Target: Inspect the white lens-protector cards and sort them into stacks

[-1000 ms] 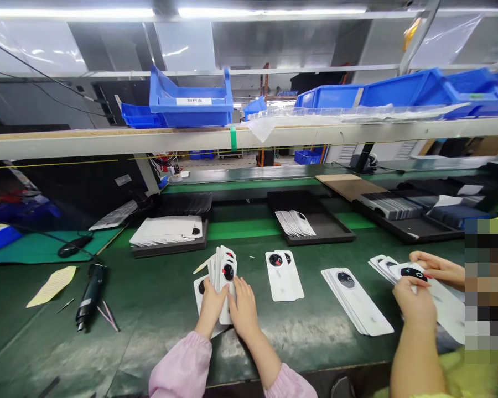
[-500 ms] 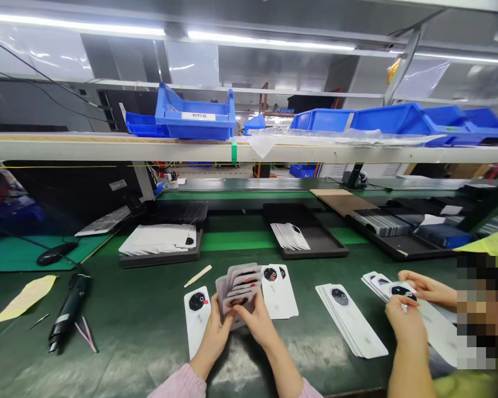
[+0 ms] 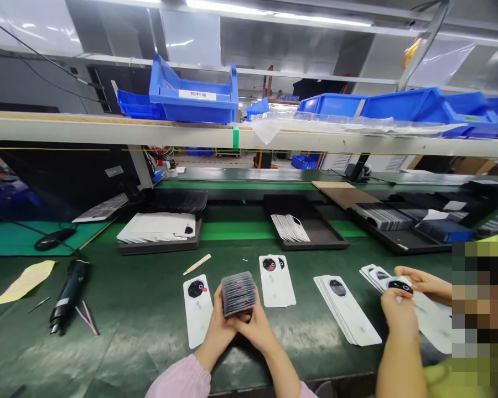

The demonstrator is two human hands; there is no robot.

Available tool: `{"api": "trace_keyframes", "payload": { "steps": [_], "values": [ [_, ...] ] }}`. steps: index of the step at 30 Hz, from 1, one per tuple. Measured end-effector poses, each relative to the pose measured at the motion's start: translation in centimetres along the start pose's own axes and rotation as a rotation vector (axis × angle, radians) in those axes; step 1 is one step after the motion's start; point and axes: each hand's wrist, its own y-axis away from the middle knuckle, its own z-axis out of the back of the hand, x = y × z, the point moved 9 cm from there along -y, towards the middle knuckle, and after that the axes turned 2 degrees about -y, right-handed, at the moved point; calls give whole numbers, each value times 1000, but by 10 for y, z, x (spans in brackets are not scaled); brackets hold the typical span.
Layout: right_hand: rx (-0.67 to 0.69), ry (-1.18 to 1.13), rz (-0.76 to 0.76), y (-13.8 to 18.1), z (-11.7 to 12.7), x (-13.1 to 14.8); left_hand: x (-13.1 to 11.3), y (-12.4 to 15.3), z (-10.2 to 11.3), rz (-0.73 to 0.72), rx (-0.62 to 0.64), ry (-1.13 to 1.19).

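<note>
Stack of back covers squared edge-on between my left hand and right hand, both clamped around it. Single cover lies just left of the stack; the next move likely needs 1 hand freed.

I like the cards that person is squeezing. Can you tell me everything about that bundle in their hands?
The squared-up stack of thin grey-white phone back covers is held on edge, so the camera sees mostly thin edges lined up like pages. It looks like stiff plastic. The left hand and right hand clasp it from both sides and below, just above the green table mat. Dark marks show between the edges; details are too small to tell.
</note>
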Motion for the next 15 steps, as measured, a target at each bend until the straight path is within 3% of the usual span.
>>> {"api": "trace_keyframes", "payload": {
  "steps": [4, 9, 12, 15],
  "values": [
    [18, 6, -16, 1, 5, -10, 2, 1, 1, -13, 20, -81],
    [-8, -17, -49, 0, 8, -22, 0, 22, 21, -47, -1, -211],
    [29, -30, -73, -2, -7, -22, -1, 38, 48, -20, -85, -237],
    [72, -62, -113, -4, -29, -27, 8, 46, 86, 64, -245, -225]
  ]
}}
